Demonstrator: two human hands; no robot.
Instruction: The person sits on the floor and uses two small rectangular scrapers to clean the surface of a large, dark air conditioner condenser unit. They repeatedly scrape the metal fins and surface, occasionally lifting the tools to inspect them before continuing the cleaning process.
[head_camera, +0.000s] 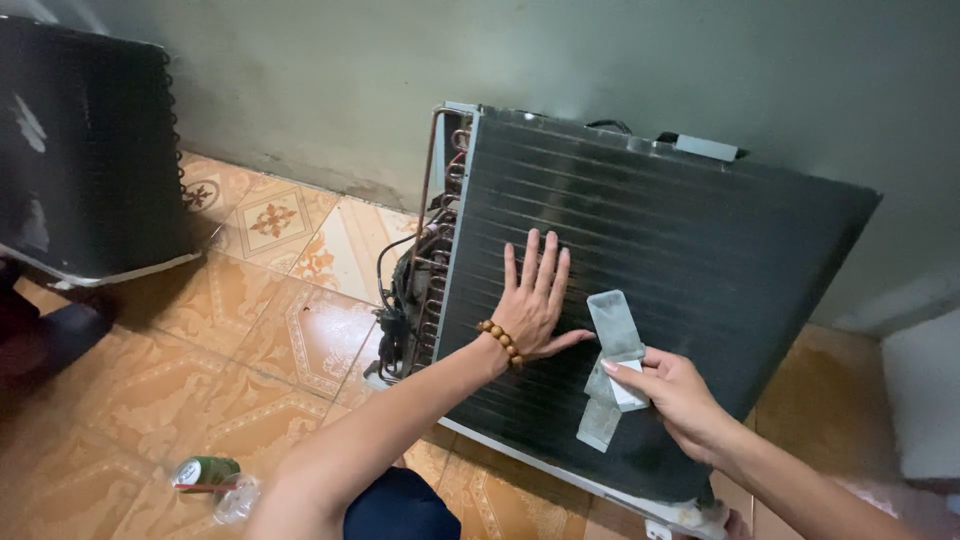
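A crushed can (205, 472) lies on the tiled floor (250, 340) at seven o'clock. The right hand (675, 392), at four o'clock, pinches a grey folded strip (612, 365) against the coil (650, 290). Just beside it at nine o'clock, the left hand (535, 300), a bead bracelet (500, 342) on its wrist, presses flat on the dark fins, fingers spread. The coil leans toward the wall (500, 60). A second unit (85, 150) stands at ten o'clock.

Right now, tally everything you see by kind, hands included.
Finned condenser coils: 2, one under the hands, one at far left
Hands: 2, left hand flat on the coil, right hand gripping the tool
Grey fin comb tool: 1
Beaded bracelet: 1
Green can on the floor: 1
Total: 7
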